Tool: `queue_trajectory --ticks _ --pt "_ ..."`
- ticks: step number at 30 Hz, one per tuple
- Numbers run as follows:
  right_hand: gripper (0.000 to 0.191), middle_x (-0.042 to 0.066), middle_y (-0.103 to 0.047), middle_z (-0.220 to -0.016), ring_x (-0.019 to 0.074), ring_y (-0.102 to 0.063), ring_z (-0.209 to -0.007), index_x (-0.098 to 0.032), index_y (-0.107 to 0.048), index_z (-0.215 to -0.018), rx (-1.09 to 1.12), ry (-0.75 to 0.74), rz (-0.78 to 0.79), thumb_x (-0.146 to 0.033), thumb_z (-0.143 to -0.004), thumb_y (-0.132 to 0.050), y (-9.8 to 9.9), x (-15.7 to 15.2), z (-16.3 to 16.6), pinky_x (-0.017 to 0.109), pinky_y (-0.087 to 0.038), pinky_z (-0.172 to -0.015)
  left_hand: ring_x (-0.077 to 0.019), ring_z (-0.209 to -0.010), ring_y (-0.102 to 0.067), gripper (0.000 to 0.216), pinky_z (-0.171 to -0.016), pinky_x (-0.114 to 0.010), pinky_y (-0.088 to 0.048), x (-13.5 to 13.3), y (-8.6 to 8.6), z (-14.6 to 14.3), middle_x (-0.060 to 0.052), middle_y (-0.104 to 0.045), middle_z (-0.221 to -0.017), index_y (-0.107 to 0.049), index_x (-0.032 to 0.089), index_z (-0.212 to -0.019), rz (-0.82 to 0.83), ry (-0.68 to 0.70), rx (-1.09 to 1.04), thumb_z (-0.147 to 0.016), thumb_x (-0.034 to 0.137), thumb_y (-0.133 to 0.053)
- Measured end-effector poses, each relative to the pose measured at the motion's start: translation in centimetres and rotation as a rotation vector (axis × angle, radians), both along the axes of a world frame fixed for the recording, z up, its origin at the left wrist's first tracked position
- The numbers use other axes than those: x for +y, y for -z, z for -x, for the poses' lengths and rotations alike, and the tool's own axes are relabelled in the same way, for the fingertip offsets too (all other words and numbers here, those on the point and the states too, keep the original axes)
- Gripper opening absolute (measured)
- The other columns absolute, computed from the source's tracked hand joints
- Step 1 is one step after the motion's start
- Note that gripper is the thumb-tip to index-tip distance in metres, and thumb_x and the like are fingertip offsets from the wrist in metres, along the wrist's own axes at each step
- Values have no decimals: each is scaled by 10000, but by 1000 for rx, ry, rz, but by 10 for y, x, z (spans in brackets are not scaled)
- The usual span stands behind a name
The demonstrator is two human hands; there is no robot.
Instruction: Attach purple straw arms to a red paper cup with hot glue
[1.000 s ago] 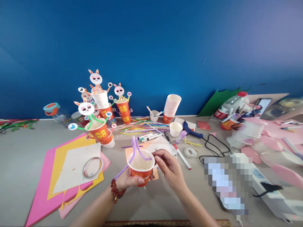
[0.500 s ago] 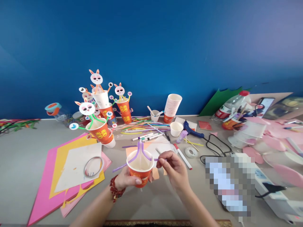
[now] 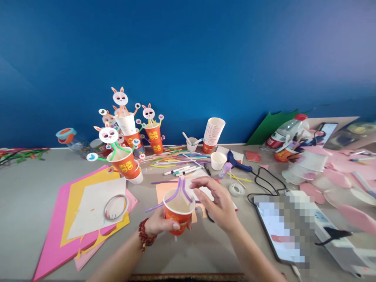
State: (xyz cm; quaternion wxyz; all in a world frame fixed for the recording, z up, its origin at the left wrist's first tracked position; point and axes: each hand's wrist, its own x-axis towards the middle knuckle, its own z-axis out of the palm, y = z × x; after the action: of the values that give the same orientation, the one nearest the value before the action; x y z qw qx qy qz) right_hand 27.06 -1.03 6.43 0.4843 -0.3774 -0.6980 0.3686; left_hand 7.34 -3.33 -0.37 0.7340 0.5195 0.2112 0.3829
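My left hand (image 3: 164,225), with a beaded bracelet at the wrist, is wrapped round a red paper cup (image 3: 178,217). Purple pipe cleaners (image 3: 178,190) rise from inside the cup, and one bends out over its rim to the left. Just right of the cup, my right hand (image 3: 216,201) hovers with thumb and fingers curved and apart, nothing visible between them. A purple strip shows between that hand and the cup rim, partly hidden. Behind the cup lie orange paper (image 3: 164,192) and white paper on the table.
Rabbit-faced cups (image 3: 122,164) stand at the left, behind stacked coloured paper (image 3: 55,219) with a tape roll (image 3: 104,211). Farther back are markers (image 3: 185,170), pipe cleaners and a cup stack (image 3: 214,131). To the right lie a blue glue gun (image 3: 238,163), a phone (image 3: 268,225) and a power strip (image 3: 331,235).
My right hand has let go of the purple pipe cleaner and its fingers have spread. My left hand has shifted the cup slightly right and down.
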Motion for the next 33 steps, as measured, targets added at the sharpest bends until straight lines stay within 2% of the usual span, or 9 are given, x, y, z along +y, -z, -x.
queue_trajectory --ticks 3,6,9,13,19,23,33 --pt "169 63 -715 -1001 215 -667 -928 -213 -675 -1048 -136 -97 58 -264 -900 -611 -20 6 4 240 -521 -602 -245 -770 -638 505 -725 -367 -515 -1 1 -1 -118 -682 -831 -679 118 -985 28 17 -6 -661 491 -780" --pt "167 46 -719 -960 202 -677 -883 -212 -680 -1021 -195 -157 102 -253 -864 -646 -33 11 9 171 -403 -437 -239 -753 -639 505 -724 -381 -524 -1 4 -2 -111 -670 -849 -673 118 -975 55 25 -25 -640 476 -797" --pt "47 17 -696 -822 176 -654 -775 -203 -675 -869 -224 -188 107 -242 -852 -655 -38 14 14 180 -393 -459 -231 -741 -644 486 -699 -359 -521 -1 6 -2 -105 -669 -846 -665 124 -955 76 44 -42 -637 464 -807" --pt "140 -10 -623 -715 139 -580 -670 -192 -611 -741 -177 -235 203 -246 -867 -639 -36 16 18 192 -387 -488 -231 -740 -658 468 -699 -359 -525 -1 9 -1 -101 -675 -834 -672 126 -969 89 52 -69 -655 448 -803" --pt "181 -21 -569 -691 117 -528 -609 -186 -599 -736 -123 -274 297 -304 -865 -648 -32 19 19 192 -358 -472 -214 -704 -663 500 -682 -342 -523 -1 14 -3 -111 -681 -868 -681 116 -1000 98 70 -128 -661 464 -799" --pt "196 -32 -563 -661 105 -508 -568 -186 -597 -725 -115 -247 300 -319 -854 -664 -30 20 19 199 -358 -477 -214 -705 -657 496 -682 -349 -522 -2 12 -6 -126 -684 -882 -681 102 -988 97 58 -146 -679 476 -786" --pt "178 -9 -618 -697 137 -564 -665 -170 -641 -770 -130 -164 276 -324 -857 -663 -23 18 23 220 -421 -570 -200 -684 -669 546 -640 -306 -523 -2 12 -11 -126 -683 -901 -657 107 -1065 102 32 -235 -689 481 -789"
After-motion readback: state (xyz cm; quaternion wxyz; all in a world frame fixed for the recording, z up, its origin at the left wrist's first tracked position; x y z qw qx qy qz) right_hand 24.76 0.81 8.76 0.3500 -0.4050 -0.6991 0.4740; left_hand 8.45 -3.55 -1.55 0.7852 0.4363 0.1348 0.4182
